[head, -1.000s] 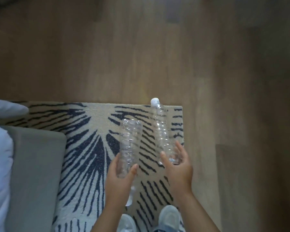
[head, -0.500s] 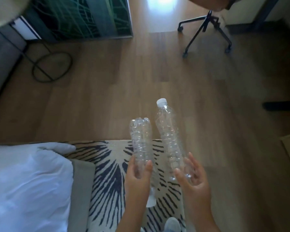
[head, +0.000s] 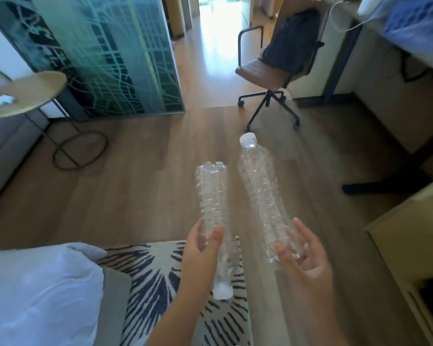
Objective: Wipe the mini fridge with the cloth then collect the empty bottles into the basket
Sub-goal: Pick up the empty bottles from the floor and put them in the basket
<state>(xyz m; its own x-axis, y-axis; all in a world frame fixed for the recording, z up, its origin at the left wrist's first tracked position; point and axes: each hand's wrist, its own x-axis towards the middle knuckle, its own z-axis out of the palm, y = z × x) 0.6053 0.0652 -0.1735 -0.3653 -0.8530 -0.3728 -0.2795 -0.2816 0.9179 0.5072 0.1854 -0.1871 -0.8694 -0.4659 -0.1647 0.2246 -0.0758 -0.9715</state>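
Observation:
I carry two clear, empty plastic bottles in front of me. My left hand (head: 202,250) grips the left bottle (head: 213,196) around its lower half, upside down, with its white cap pointing toward me. My right hand (head: 304,255) holds the right bottle (head: 260,186) by its base, white cap pointing away and up. Both bottles are held above the wooden floor and the rug's edge. No mini fridge, cloth or basket can be made out in this view.
A black-and-white patterned rug (head: 155,278) lies below my hands, beside a bed with white bedding (head: 35,290). A brown office chair (head: 273,71) stands ahead, a round side table (head: 28,91) at left, a glass partition (head: 115,53) behind it, and cabinets (head: 410,228) at right.
My head has lifted, so the view swung from the rug and floor up to the room ahead. Both hands keep their bottles in the same grip.

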